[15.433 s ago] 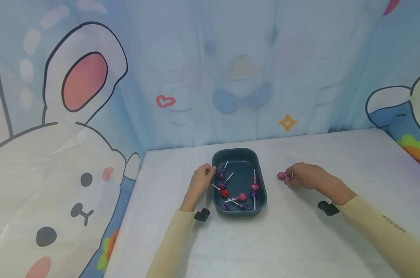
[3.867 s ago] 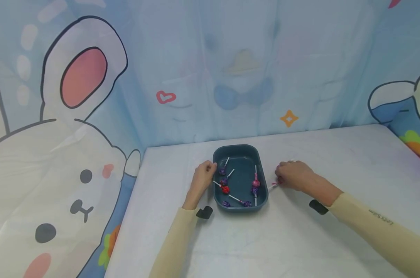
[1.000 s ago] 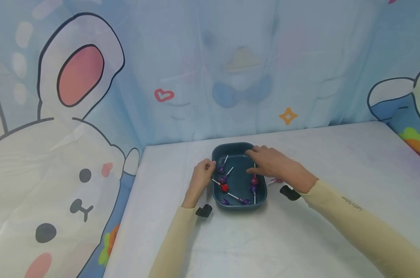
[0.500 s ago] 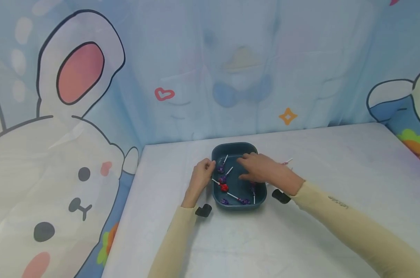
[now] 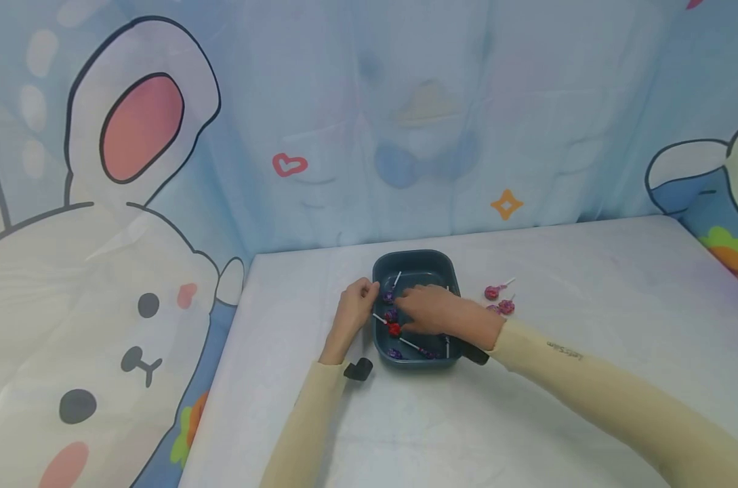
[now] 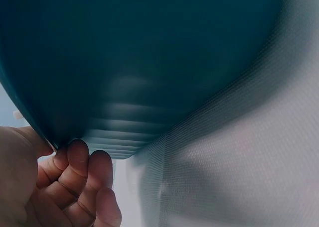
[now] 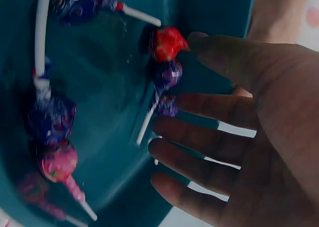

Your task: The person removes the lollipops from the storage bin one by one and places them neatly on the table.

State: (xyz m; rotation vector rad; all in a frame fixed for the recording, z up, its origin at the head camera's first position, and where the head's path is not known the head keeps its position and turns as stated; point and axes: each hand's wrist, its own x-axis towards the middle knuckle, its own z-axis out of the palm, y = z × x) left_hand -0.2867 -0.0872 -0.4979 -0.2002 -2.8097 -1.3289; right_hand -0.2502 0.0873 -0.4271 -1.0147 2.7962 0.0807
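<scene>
My left hand (image 5: 353,312) grips the left rim of a dark teal tray (image 5: 422,276); in the left wrist view its thumb and curled fingers pinch the edge beside the tray's outer wall (image 6: 149,62). Inside the tray my right hand (image 5: 438,312) reaches leftward with fingers spread. The right wrist view puts its thumb tip by a red lollipop (image 7: 167,44), its other fingertips near purple lollipops (image 7: 167,73); nothing is gripped. A pink lollipop (image 7: 57,162) and further purple ones lie along the tray's other side, partly under the right hand in the head view.
Right of the tray, several pink-wrapped lollipops (image 5: 492,292) lie on the white cloth-covered table (image 5: 393,427). A printed curtain (image 5: 344,122) with cartoon figures hangs behind it. Dark wrist cameras (image 5: 358,369) sit below both wrists.
My right hand has left the pink lollipops on the table and moved left into the tray. A pink lollipop seen earlier in the tray's lower middle is gone from there. The left hand stays put.
</scene>
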